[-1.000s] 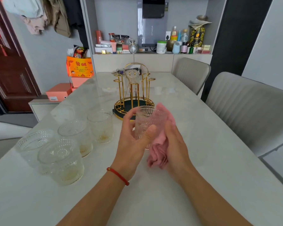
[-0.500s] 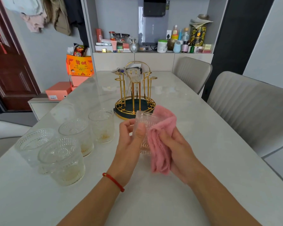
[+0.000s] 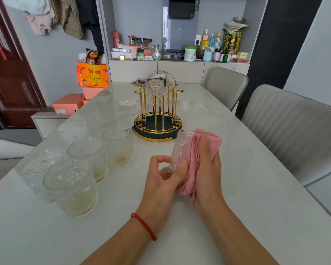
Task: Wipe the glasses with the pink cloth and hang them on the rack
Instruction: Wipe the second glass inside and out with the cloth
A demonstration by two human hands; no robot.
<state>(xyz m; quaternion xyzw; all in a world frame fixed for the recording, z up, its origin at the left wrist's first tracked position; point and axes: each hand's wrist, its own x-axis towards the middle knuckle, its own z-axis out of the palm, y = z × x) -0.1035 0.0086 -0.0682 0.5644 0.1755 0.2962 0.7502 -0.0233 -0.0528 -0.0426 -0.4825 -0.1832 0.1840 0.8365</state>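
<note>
My left hand [image 3: 163,180] grips the base of a clear ribbed glass [image 3: 180,150], tilted with its mouth up and away from me, above the table. My right hand [image 3: 206,169] presses the pink cloth [image 3: 194,159] around the glass's right side. Beyond them stands the gold rack [image 3: 158,115] on its dark round base, with one glass [image 3: 156,88] hanging upside down on a far peg. Several patterned glasses stand on the left: one [image 3: 118,145] nearest the rack, one [image 3: 89,157] behind it, one [image 3: 71,186] at the front and one [image 3: 38,167] at the far left.
The pale marble table [image 3: 256,188] runs to its right edge beside two grey chairs [image 3: 294,131]. Keys [image 3: 139,81] lie behind the rack. Orange boxes [image 3: 93,75] sit off the table's left side, and a cluttered shelf [image 3: 180,54] lines the back wall.
The glass has tipped from upright to tilted and dropped lower. My right hand has brought the cloth from behind the glass round onto its right side.
</note>
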